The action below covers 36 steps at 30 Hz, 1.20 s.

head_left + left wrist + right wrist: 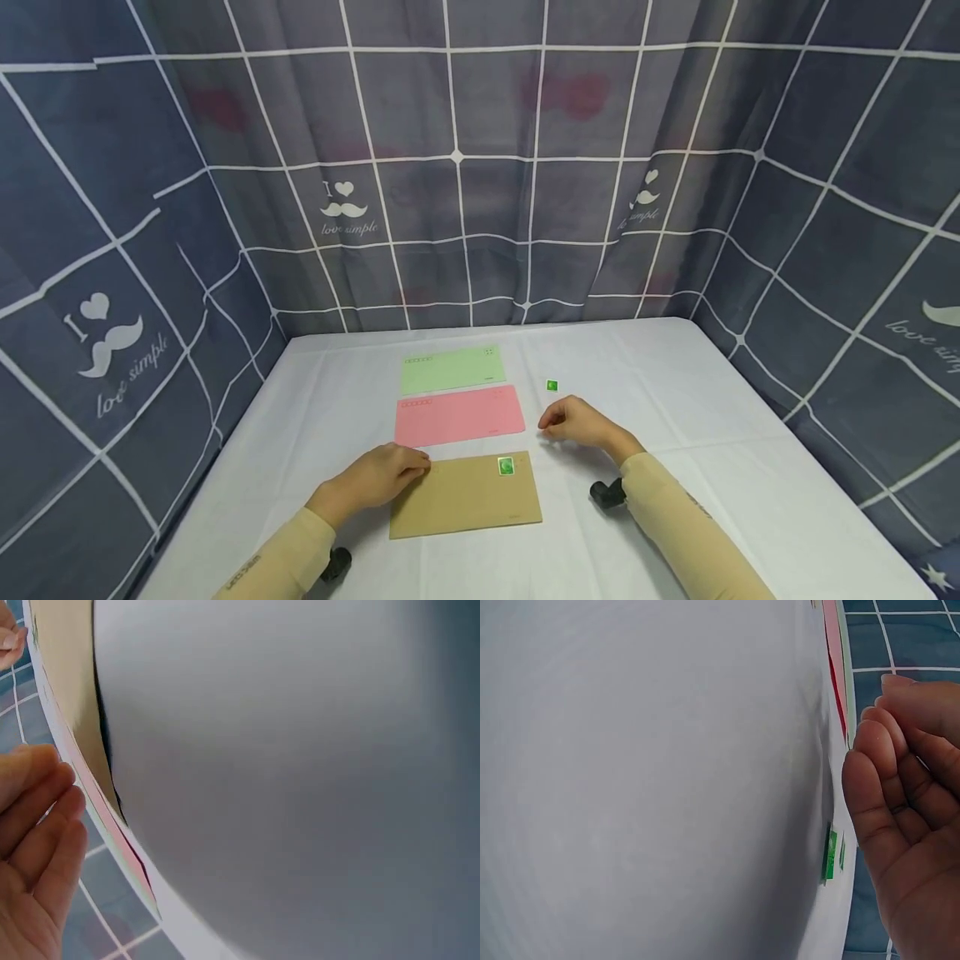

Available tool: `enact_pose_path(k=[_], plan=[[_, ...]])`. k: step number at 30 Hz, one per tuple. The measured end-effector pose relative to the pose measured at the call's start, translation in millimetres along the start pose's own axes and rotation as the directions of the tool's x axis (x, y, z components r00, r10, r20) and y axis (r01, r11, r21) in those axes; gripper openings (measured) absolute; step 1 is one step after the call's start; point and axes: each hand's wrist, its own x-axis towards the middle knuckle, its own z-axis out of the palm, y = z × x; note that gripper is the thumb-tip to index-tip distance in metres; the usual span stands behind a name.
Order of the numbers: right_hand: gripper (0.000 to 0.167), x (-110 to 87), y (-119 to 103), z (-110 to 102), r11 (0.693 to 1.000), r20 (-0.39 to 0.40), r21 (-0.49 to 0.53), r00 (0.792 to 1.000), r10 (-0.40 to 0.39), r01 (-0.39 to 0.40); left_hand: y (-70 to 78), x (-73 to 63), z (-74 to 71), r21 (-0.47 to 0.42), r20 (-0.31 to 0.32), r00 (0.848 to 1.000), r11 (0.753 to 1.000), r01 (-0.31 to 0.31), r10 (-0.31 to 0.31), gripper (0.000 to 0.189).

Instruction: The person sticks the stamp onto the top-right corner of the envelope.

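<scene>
- Nearest, at six o'clock on the white tabletop (652,533): brown envelope (457,500), probably light and fairly stiff, yet easily creased; best taken by a bare long edge. Flat and plain, with a green, white-bordered stamp (506,466) on it towards one o'clock.
- At the ten-o'clock corner of the brown envelope: left hand (372,477), with fingers loosely bent, side by side, clamped on nothing visible; cannot tell whether touching the paper.
- Just beyond, at twelve o'clock: pink envelope (460,415), likely light, smooth and apt to slide if brushed; best steadied at a corner. Flat, with small printed boxes towards ten o'clock.
- Just off its three-o'clock edge: right hand (583,423), well apart from the left, with thumb and fingertips drawn close; cannot tell whether pinching anything.
- Farther, at eleven o'clock from the right hand: loose stamp (552,385), presumably almost weightless, thin and easily bent; best pinched by one edge. Small, green, pale-edged.
- Farthest, at twelve o'clock: pale green envelope (453,372), likely just as light and bendable; best held by its rim.
</scene>
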Motion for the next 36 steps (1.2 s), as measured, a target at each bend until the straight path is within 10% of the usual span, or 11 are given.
enact_pose_path(k=[19, 36], plan=[[0.009, -4.7, 2, -2, 1.0, -0.012, -0.021, 1.0, 0.019, -0.019, -49.5, 18.5, -7.9, 0.054, -0.053, 0.988, 0.988, 0.146, -0.143, 0.029], [0.012, -10.7, 7, -11, 0.999, -0.052, -0.025, 0.998, 0.033, -0.034, -49.1, 17.6, -6.5, 0.047, 0.045, 0.982, 0.983, 0.179, -0.181, 0.028]])
